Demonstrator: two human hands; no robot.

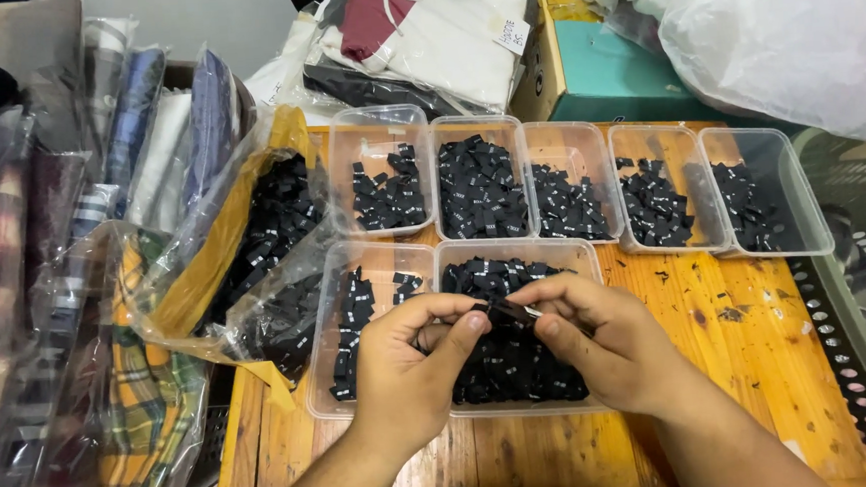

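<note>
My left hand [410,360] and my right hand [599,339] meet over a clear plastic tub [584,254] heaped with small black fabric labels. Together their fingertips pinch one small black label [507,314] just above the heap. To the left stands another clear tub [332,310] with fewer black labels along its left side. Both tubs rest on a worn wooden table [740,355].
Five more clear tubs [567,140] of black labels line the far side of the table. A torn plastic bag [263,244] full of black labels lies at left, beside bagged folded shirts [46,297]. A teal box [623,71] and white plastic bags [791,31] stand behind.
</note>
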